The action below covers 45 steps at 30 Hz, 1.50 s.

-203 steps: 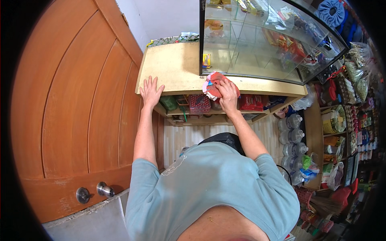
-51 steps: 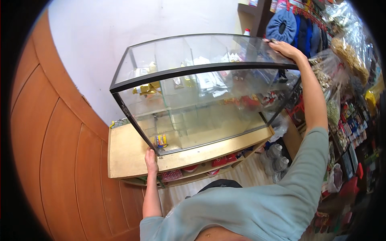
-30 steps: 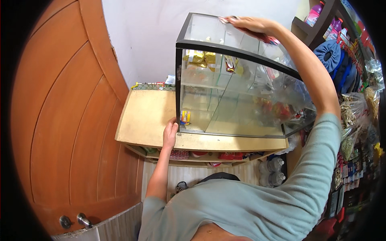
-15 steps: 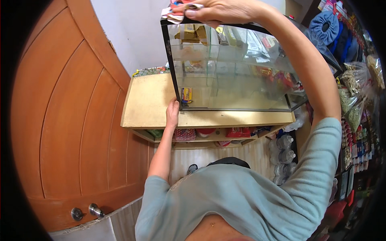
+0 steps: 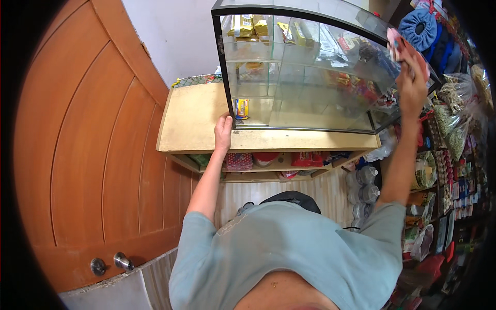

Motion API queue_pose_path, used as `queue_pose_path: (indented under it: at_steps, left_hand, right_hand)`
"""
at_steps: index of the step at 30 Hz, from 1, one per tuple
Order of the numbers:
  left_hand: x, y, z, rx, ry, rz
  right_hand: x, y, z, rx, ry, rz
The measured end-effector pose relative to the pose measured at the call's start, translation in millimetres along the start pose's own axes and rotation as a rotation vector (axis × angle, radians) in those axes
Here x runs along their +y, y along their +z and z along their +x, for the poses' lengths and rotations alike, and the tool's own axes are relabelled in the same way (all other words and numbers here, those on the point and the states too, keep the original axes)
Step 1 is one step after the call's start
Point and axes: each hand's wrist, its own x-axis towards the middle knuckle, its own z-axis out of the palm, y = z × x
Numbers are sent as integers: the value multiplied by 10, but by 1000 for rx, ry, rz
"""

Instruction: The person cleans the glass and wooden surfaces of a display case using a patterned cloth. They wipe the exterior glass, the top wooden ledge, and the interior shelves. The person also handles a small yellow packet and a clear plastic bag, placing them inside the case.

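Observation:
A glass display case (image 5: 320,98) with a black frame stands on a pale wooden cabinet (image 5: 191,121). My left hand (image 5: 223,134) grips the case's lower left corner, its thumb against the black upright and the other fingers partly hidden. At the case's upper right end, my right hand (image 5: 412,93) is closed on a red and pink cloth (image 5: 408,49), slightly blurred. Inside the case, gold packets (image 5: 247,26) lie on the top shelf at left, white packets (image 5: 330,49) towards the middle. A small yellow and blue pack (image 5: 242,109) stands near the left hand.
A brown wooden door (image 5: 98,150) fills the left side. Packages sit on the cabinet's lower shelf, including a red one (image 5: 307,158). Clear plastic bottles (image 5: 364,186) stand on the floor at right. Crowded hanging goods, among them a blue scrunchie-like item (image 5: 417,29), line the right.
My right hand has swept with the cloth from the case's upper left corner to its right end. The left hand stays at the lower left corner. The view has shifted slightly.

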Motion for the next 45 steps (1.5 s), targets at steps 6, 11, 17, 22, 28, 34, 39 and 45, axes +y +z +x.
queue_pose_path:
  at_steps: [6,11,17,22,28,34,39,45]
  left_hand:
    - [340,-59,-278,107,123,241]
    - [468,-256,-522,-204,-182,-201]
    - [677,-312,-631,-201,-89,-413]
    - [586,-767,-386,69,-105,-321]
    - [318,-1210,-97,314,-103,-167]
    - [241,-1282,-175,433,60,601]
    - [550,-968,-439,374,255,720]
    - [505,-566,-597,73,-9,254]
  right_hand:
    - [-805,1182,-1610,-205,570,690]
    - [-1248,2165,-2334,-503,900,1033]
    - [-1556,2655,-2311,-700,919,1059]
    - [-1254,3062,-2199,-681,509,307]
    - [-1477,3251,-2005,-968,634,-32]
    - [-1348,3554,-2068,-979,727,-56]
    - [-1115,3678,-2168,-818,819,87]
    - [-1206,3545,-2183,-544,633,268]
